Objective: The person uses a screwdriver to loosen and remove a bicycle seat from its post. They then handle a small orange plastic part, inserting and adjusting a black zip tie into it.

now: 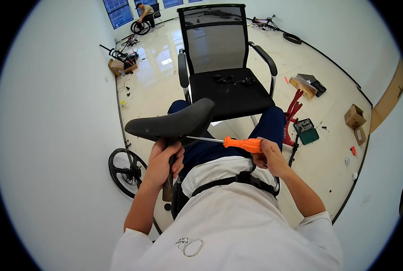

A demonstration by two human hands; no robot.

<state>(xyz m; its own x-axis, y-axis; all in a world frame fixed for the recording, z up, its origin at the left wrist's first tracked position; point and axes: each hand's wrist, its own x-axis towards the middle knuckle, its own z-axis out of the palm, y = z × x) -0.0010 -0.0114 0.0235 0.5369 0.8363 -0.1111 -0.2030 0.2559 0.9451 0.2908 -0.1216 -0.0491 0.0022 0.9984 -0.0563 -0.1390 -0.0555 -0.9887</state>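
A black bicycle saddle (174,121) is held up over my lap, its seatpost (168,192) pointing down toward me. My left hand (163,160) is wrapped round the post just below the saddle. In my right hand (270,156) is a screwdriver (243,144) with an orange handle, gripped at its butt end. Its steel shaft runs left to the saddle's underside, near the clamp. The saddle and my left hand hide the clamp, so whether the tip sits in a bolt I cannot tell.
Facing me is a black office chair (217,45) with small dark parts on its seat. A spoked black wheel (128,171) lies left. To the right are a red frame (292,113), an open green toolbox (306,131) and cardboard boxes (355,116). Another person (147,12) works far back.
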